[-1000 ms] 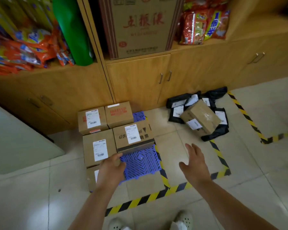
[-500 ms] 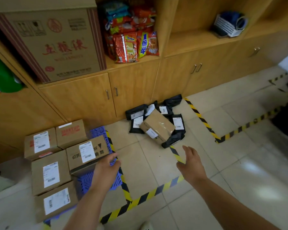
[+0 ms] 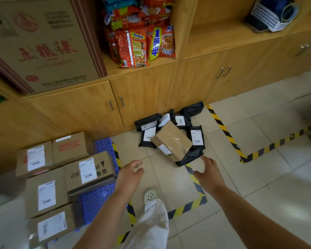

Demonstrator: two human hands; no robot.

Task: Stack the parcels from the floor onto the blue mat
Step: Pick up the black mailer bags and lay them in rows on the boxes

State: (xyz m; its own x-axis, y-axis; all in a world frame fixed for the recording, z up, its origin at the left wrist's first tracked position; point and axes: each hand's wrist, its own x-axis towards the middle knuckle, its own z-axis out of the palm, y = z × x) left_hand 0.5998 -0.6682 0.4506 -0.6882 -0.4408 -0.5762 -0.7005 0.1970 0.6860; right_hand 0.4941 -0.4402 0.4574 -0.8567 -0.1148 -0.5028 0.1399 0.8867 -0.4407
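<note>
Both hands are empty and reach forward toward the pile on the floor: the left hand [image 3: 131, 174] has its fingers loosely spread, and the right hand [image 3: 207, 174] is also open, its fingertips very near the lowest black mailer bag [image 3: 189, 157] but, as far as I can see, not touching it. The next parcel to take seems to be the brown cardboard box [image 3: 171, 140], which lies tilted on top of several black mailer bags near the wooden cabinet [image 3: 142, 90]. On the left, five cardboard boxes [image 3: 87, 170] already sit on the blue mat [image 3: 97, 198], and part of the mat is bare. I judge two risks here. The tilted box rests on soft, slippery bags, so if only one side is gripped it may slide off or drag a bag with it. Also, one foot in a white shoe [image 3: 150, 195] is stepping forward inside the yellow-black tape [image 3: 196, 180], and a bag edge lies over that tape, so the person could step on it or slip. Compared with half a second ago, the view has turned more to the right and come closer to the pile, both hands have advanced toward the box, and the leg has now appeared in the picture.
</note>
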